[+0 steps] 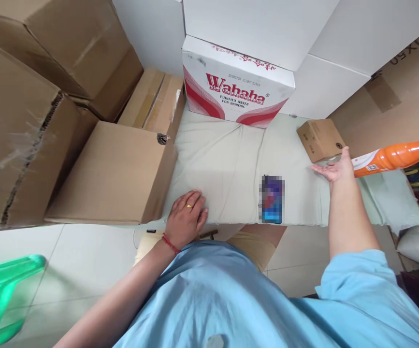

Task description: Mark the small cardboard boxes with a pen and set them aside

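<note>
Right hand [334,169] now, out towards the right end of the worktop [223,159]: it's turned palm up, thumb and fingers spread apart, nothing clamped between them. Just beyond the fingers sits the small brown box [321,140], tilted in view, near the far right corner; whether skin meets cardboard, I can't tell. And look beside that palm: the orange bottle [397,157], lying on its side, its white-labelled end by the thumb and its narrower end pointing off to the right. Contact with the hand is unclear there too.

Over to the left hand [185,217], palm down on the pale cover at the near edge, fingers close together and slightly bent, gripping nothing, a gold-coloured ring on one finger and a red cord [170,243] round the wrist. Between the two hands, along that same near edge, lies a dark rectangular thing [272,199], blurred into blue and purple squares.

At the far edge, up against the white panels [252,26], stands the red and white Wahaha carton [238,92], lettering facing the person. Brown cardboard boxes [115,169] crowd the left end, the closest one just beside the left hand. Down on the tiled floor, bottom left, there's a green plastic stool [9,285].
</note>
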Tool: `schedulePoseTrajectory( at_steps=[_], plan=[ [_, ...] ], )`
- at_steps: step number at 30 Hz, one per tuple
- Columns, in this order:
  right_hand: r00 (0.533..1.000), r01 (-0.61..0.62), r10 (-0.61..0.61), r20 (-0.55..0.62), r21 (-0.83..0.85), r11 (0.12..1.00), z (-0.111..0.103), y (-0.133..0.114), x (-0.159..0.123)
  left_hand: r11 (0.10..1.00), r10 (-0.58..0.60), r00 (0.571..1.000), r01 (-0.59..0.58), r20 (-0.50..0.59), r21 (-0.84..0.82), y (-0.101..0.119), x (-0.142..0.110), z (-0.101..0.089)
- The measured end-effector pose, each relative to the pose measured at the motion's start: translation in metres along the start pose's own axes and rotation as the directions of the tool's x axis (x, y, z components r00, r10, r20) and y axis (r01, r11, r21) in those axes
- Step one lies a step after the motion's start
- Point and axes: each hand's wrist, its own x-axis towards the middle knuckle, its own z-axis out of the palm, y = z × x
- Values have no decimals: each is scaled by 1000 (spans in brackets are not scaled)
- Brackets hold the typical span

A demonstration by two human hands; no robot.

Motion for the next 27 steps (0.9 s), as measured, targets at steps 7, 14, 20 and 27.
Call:
schedulePoseTrajectory(
  at_steps=[7,14,20,27],
  plan=[
    [934,-200,121,336,212,957,22,46,-118,989,-2,998,11,62,-150,-5,-5,-10],
    [892,-149,45,450,200,968,19,58,-179,964,62,996,-41,70,-264,-21,-16,-22],
    [928,-57,-37,370,241,969,17,39,-184,943,55,997,-67,-46,-326,-3,-22,-47],
    [854,126,-235,464,254,959,43,3,-253,939,-293,892,200,-343,-280,-2,-60,-116]
  ],
)
